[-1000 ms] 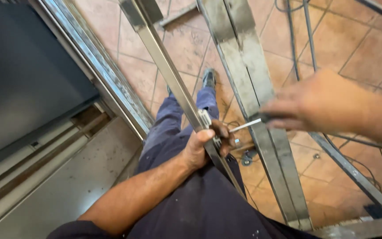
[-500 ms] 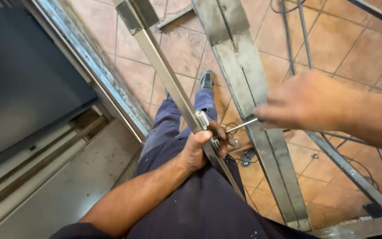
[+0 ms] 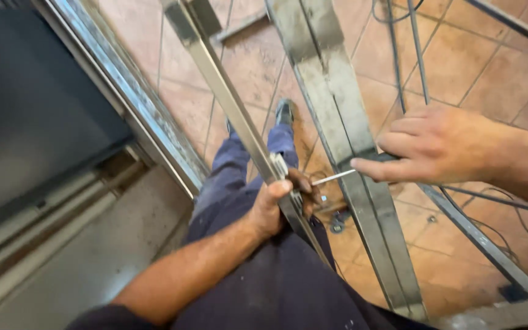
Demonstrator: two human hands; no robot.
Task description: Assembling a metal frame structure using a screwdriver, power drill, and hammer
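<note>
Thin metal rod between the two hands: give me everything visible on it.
The thin metal rod is slim, straight, bare and silvery, likely steel, with no bend showing. It lies nearly level, tilted slightly up toward the right. Its right end sits under the right hand, by the pointing forefinger. Its left end meets the left hand, which grips the narrow metal bar. It crosses in front of the wider steel upright.

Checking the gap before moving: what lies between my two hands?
In the head view, a thin metal rod spans from the left hand to the right hand.

floor: terracotta tiles point(image 3: 484, 67), pale grout; left: dark panel point(image 3: 25, 110) in metal frame point(image 3: 135, 110); cables point(image 3: 410, 55) trailing
</note>
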